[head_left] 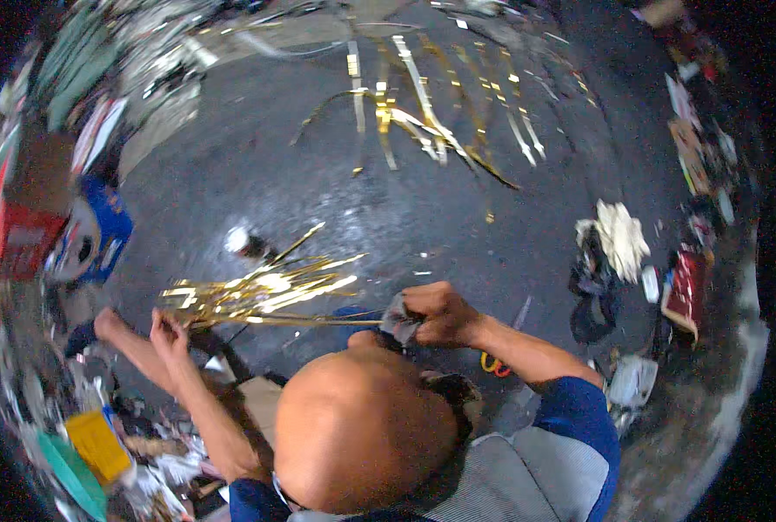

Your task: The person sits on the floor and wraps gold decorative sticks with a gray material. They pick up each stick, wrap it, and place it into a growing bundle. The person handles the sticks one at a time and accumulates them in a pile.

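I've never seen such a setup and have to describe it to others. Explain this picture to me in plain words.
There is no machine here: a person works with two bare hands. The single picture comes from a camera worn on the head and looking down. Its wide lens bends straight edges near the rim, and left in the picture is the person's left.

The left hand pinches gold strips at their left end. One long strip runs from there to a grey cloth gripped in the right hand.

More strips lie farther off on the dark floor. To the right is a pale cloth, and boxes stand at the left.
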The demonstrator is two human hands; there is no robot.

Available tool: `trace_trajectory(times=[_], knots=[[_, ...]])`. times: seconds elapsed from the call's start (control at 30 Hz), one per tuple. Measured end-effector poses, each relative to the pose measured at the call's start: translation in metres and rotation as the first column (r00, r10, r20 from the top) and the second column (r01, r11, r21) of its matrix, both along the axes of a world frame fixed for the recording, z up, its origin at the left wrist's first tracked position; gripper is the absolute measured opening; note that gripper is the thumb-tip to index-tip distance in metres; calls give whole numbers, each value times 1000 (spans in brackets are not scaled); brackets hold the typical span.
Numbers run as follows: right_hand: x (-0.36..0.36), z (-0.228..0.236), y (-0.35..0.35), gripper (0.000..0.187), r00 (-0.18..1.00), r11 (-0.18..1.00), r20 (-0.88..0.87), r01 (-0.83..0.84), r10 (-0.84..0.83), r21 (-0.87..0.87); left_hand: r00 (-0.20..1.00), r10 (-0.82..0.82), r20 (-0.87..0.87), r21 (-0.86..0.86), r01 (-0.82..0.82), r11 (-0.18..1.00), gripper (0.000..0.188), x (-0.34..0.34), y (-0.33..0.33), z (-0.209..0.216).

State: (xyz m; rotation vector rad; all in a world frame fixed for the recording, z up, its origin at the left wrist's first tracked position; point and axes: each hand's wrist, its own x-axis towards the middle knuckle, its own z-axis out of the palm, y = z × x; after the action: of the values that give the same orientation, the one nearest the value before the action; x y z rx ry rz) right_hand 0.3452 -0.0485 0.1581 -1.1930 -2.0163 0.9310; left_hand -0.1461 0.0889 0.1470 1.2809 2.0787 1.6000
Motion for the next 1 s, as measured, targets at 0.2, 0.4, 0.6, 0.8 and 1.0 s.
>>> trace_trajectory(times=[0.2,0.4,0.6,0.8,1.0], knots=[[37,-51,-28,21,982,980,41,185,-182,-68,986,167,-12,-139,-167,976,55,-29,3,-51],[153,-119,17,34,434,651,542,694,-720,308,957,288,-18,-485,-260,835,69,-33,-8,-128],[179,-130,61,40,487,384,614,872,-621,-304,920,-390,-36,-168,379,910,23,100,-41,-92],[19,-91,48,27,789,827,-400,227,-466,-514,516,-853,-77,-45,853,520,61,245,-85,-26],[-75,-51,26,29,516,602,-629,-248,-581,-759,575,-792,-206,122,818,562,32,227,-103,-29]])
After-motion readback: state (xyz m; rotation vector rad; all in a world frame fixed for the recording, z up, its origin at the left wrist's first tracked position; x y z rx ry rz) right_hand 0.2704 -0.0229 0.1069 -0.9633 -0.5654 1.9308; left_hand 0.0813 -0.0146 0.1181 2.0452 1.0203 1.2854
